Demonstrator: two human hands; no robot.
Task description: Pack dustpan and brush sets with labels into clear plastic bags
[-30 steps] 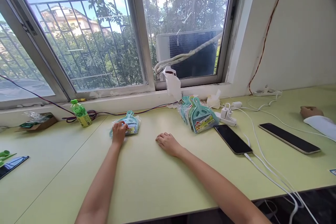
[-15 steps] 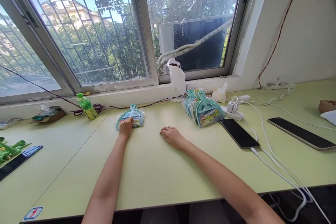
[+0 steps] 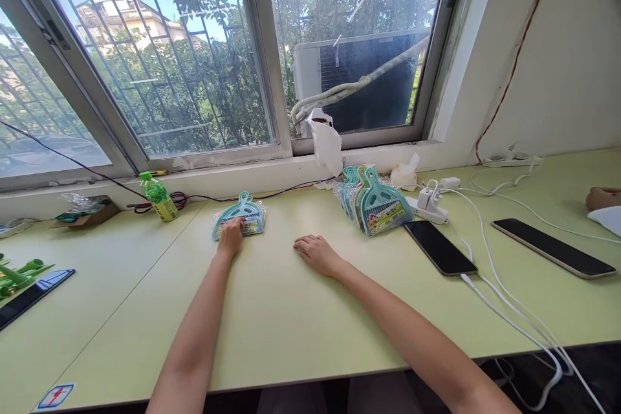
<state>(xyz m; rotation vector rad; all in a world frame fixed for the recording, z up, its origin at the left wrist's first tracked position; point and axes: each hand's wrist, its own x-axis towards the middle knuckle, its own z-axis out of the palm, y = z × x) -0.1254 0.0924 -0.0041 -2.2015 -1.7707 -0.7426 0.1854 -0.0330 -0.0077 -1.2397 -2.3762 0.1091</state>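
"Turquoise plastic dustpan-and-brush set (image 3: 242,208), clear-wrapped. Location?"

"Near the table's (image 3: 281,330) far edge, just right of the seam (image 3: 147,275). Left hand (image 3: 231,234) upon it, fingers over the printed label (image 3: 252,226); whether they gripped, I could not tell."

"Quantity in that lot?"

"Uncertain; possibly more than one, overlapped."

"Right hand (image 3: 317,253)?"

"Rested on the tabletop, fingers relaxed, nothing held, between that lot and the row of similar sets (image 3: 384,212)."

"Row, particulars?"

"Several, overlapping, toward the far edge; foremost just beside a black smartphone (image 3: 439,247)."

"Progress?"

"Judged partway: two lots lay apart, the smaller under the left hand, the larger in the row. No wrapper looked opened. Which was dealt with and which left, the view did not settle."
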